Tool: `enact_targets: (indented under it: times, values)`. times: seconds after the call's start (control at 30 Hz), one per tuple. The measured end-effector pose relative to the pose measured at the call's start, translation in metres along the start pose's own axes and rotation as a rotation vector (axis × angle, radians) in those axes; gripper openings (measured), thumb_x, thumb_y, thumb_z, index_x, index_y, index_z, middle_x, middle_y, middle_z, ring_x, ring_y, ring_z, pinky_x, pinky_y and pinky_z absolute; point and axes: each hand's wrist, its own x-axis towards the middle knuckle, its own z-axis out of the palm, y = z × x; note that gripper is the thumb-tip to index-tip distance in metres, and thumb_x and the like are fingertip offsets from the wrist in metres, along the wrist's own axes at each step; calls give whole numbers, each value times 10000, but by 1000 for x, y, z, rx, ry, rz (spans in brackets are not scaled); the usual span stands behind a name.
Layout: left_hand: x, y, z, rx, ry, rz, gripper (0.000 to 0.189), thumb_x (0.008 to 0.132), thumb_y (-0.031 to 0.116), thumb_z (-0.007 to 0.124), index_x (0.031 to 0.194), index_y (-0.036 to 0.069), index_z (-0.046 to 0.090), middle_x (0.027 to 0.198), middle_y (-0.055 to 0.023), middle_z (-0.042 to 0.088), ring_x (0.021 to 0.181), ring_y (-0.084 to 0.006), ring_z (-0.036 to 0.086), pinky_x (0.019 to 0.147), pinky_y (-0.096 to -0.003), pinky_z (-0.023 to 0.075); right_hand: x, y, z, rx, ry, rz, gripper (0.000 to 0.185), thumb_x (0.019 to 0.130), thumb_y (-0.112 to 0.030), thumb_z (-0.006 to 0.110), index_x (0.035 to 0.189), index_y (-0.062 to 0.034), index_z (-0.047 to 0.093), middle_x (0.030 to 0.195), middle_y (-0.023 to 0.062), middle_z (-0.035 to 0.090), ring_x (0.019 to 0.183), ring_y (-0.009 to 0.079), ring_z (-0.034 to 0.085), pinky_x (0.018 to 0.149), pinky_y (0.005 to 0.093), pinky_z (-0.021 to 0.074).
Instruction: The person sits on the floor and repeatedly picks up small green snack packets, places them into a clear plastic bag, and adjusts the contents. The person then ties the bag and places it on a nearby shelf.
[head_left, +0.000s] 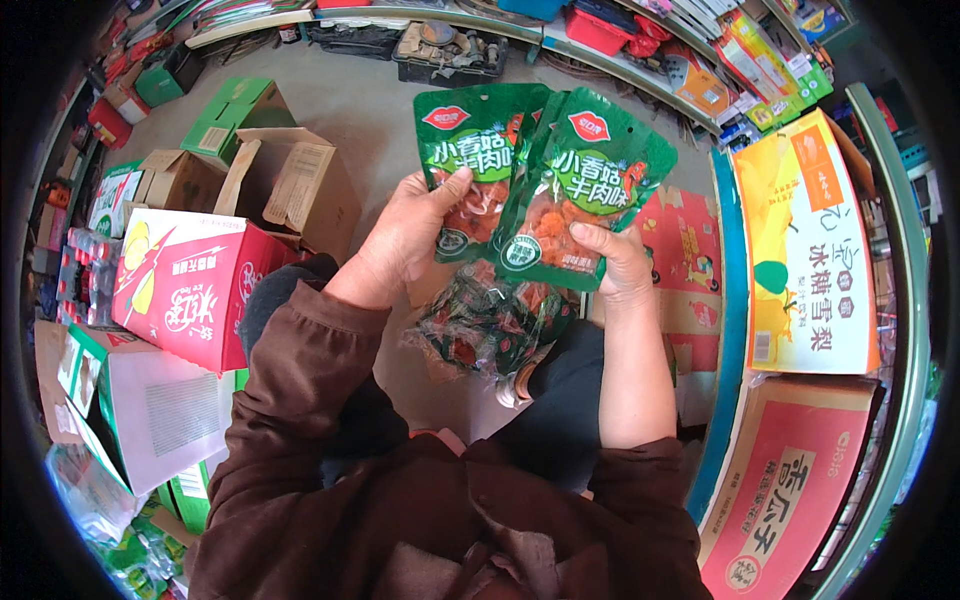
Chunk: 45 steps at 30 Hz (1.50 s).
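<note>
My left hand (409, 229) grips a green snack pouch (480, 161), thumb across its front. In my right hand (619, 255) is another green snack pouch (592, 180), pinched near its lower right corner. Both pouches bear a red lip-shaped logo and printed writing, and clear windows show reddish-orange food. The edge of at least one more pouch (546, 150) shows between them; which hand holds it I cannot tell. Below, between my knees, lies a clear plastic bag (491, 322) with several more such green pouches inside.
On the left, a red-and-white drink carton (202, 277), an opened cardboard box (277, 180) and a green box (236, 120) crowd the floor. To the right, a shelf holds a yellow-and-white drink carton (806, 247) and a red-brown carton (787, 480). A black toolbox (442, 71) stands ahead.
</note>
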Motion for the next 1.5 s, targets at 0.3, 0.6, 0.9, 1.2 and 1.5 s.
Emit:
enact_targets:
  times: [0.3,0.6,0.9,1.2,1.5]
  values:
    - [5,-5,-9,136,0,-48,234,957,182,485,1060,-20,543,917,-90,650,789,-153,633,728,-320,540,0,4,2,-18,-6,16,483,652,-93,757,1101,-34,590,1038,69,643,938,176,612,855,319,481]
    - [4,-19,1,22,-175,-169,683,922,570,331,1327,22,388,1282,-140,501,1154,-235,518,959,-366,447,8,26,18,19,-44,184,453,680,-55,744,1097,-30,572,999,105,653,872,196,648,792,344,534]
    - [1,-27,-5,277,-183,-21,466,817,196,698,1184,-2,487,1092,-113,589,992,-211,596,826,-335,516,15,36,14,-60,-105,183,353,762,-78,703,1090,-8,594,1007,125,654,881,201,655,785,329,547]
    - [8,-28,-9,292,-113,12,335,854,127,633,1149,4,530,1060,-104,625,909,-194,637,782,-323,537,12,27,17,35,-63,-21,764,750,-114,751,1322,-8,255,1149,153,540,951,205,615,807,315,527]
    - [-4,-48,-14,364,-189,-72,361,858,131,630,1169,-9,513,1060,-118,620,927,-206,633,798,-329,537,-6,36,5,97,-125,302,267,780,-80,712,1016,-3,616,878,104,672,776,184,661,733,315,552]
